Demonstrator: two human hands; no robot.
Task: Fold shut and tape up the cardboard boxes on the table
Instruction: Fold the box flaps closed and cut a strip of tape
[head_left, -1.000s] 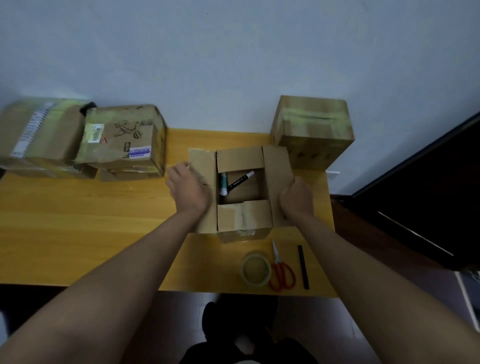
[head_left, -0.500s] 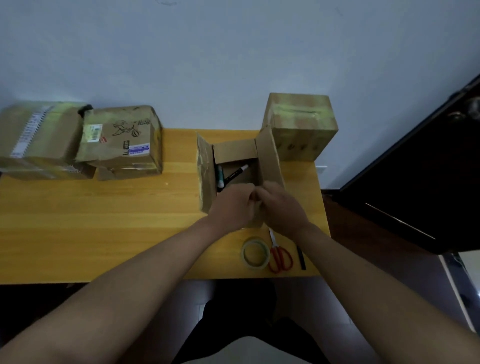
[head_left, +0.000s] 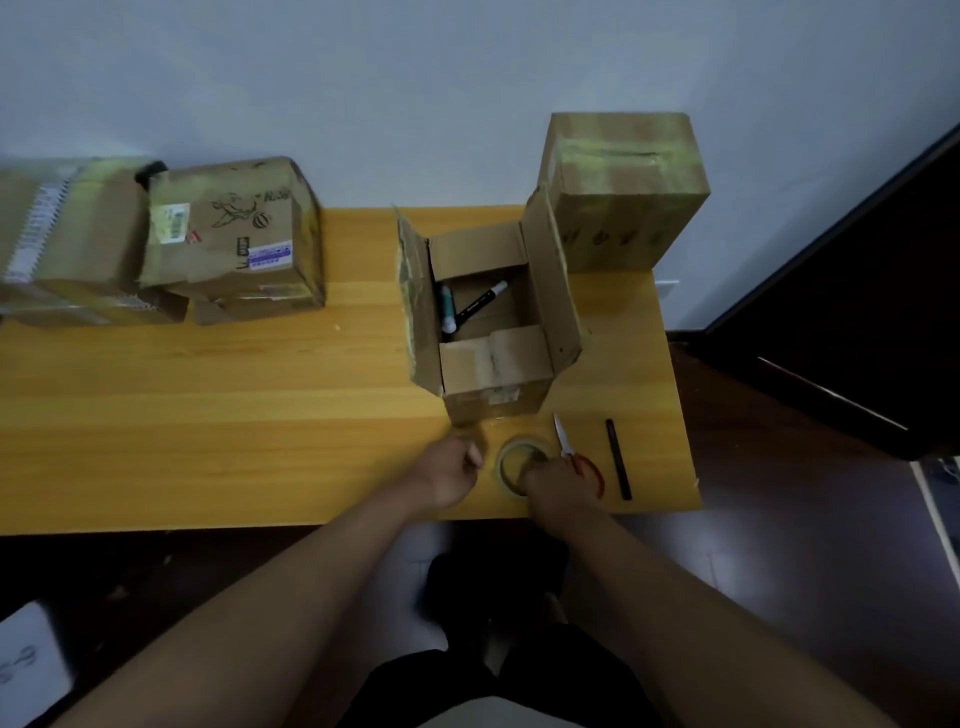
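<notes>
- My right hand (head_left: 553, 480) is resting on the near rim of the pale translucent tape roll (head_left: 511, 460), fingers curling onto it; whether it is truly gripping, I cannot tell.
- My left hand (head_left: 451, 470) is sitting just left of the roll, fingers curled, holding nothing visible.
- The red-handled scissors (head_left: 579, 457) are lying just right of the roll.
- The open brown cardboard box (head_left: 493, 306) is standing straight ahead on the yellow wooden table (head_left: 208, 405), side flaps upright, roughly equally reachable by both hands.
</notes>
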